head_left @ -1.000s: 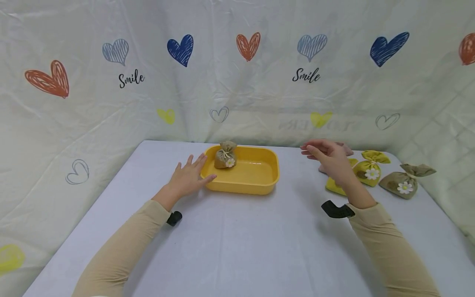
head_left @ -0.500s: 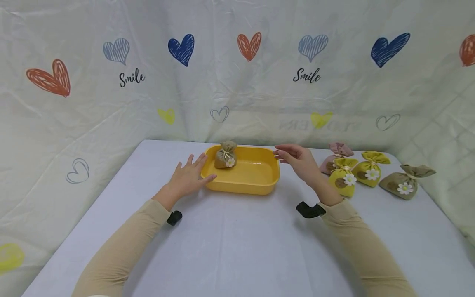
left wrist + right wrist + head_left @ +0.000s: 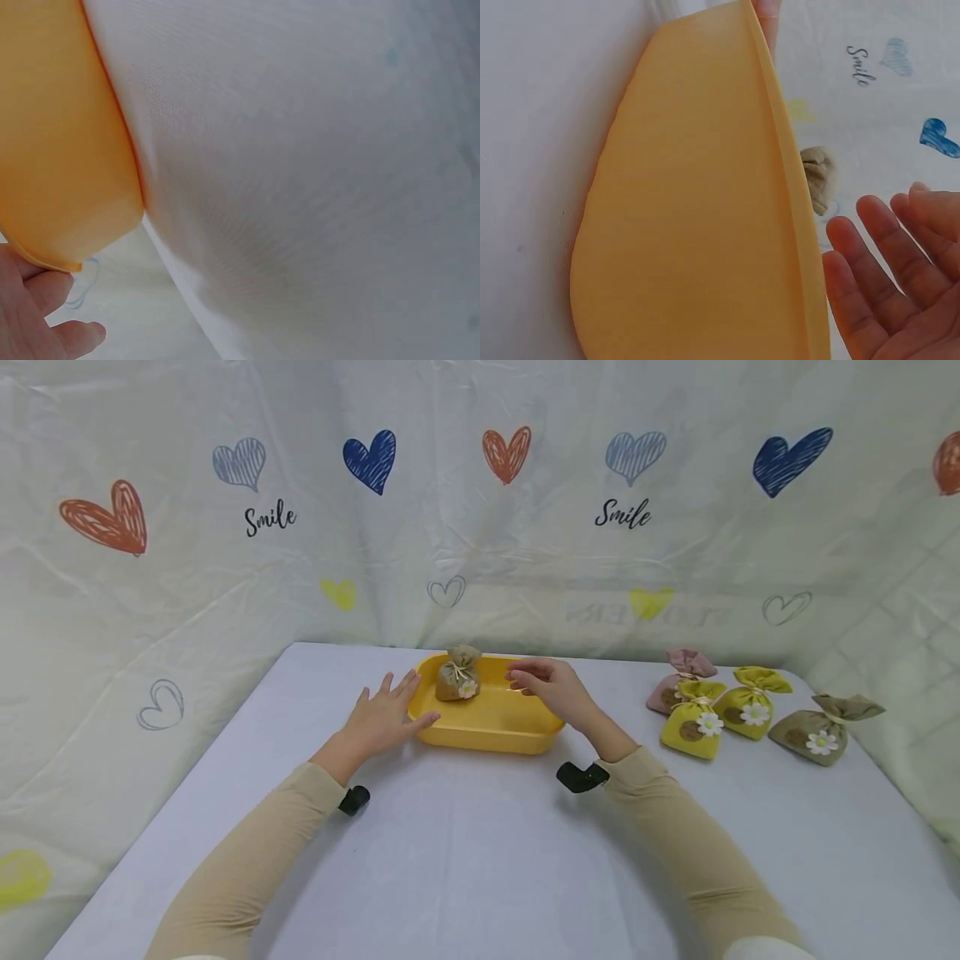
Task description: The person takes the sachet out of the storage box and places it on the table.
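A yellow plastic tray (image 3: 487, 739) stands at the back middle of the table. Inside it, on the left, sits a brown drawstring pouch (image 3: 457, 681) with a white flower. My left hand (image 3: 375, 722) rests at the tray's left end with fingers spread, fingertips and thumb at the rim. Over the tray's right part is my right hand (image 3: 555, 689). Its fingers (image 3: 877, 240) are loosely bent with nothing between them in the right wrist view, where the tray's long side hides most of the pouch. The left wrist view catches some left-hand fingers (image 3: 49, 292) against the rim.
Several more pouches lie to the right: a pink one (image 3: 663, 693), two yellow ones, the nearer (image 3: 686, 735) and the farther (image 3: 731, 706), and a brown one (image 3: 798, 731). A white curtain (image 3: 487, 543) printed with hearts hangs behind the white table (image 3: 465, 843).
My right hand has moved left from above the pouches on the right to over the tray, uncovering the pink and nearer yellow pouches. The left hand keeps its place.
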`<action>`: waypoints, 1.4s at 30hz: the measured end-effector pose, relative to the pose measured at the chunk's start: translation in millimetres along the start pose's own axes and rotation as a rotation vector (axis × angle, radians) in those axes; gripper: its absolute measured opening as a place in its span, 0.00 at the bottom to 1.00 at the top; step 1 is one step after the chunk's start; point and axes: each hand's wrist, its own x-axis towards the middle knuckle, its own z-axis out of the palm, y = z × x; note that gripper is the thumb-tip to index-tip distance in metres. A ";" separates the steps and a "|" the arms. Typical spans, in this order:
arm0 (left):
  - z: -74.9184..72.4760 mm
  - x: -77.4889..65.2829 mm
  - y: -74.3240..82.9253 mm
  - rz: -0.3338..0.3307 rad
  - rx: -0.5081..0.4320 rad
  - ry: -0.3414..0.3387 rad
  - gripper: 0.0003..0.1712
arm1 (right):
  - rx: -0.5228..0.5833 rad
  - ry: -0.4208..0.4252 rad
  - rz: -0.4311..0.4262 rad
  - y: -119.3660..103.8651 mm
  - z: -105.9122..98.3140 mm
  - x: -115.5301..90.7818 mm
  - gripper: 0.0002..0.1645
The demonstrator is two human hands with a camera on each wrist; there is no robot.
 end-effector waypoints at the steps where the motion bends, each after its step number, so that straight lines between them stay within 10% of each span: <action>1: -0.1 0.1 0.3 0.000 0.001 0.000 0.54 | 0.003 -0.006 0.000 -0.3 2.1 2.0 0.18; 42: -0.2 0.3 -0.9 -0.006 0.008 -0.009 0.53 | -0.036 0.037 0.319 -1.4 47.7 68.2 0.24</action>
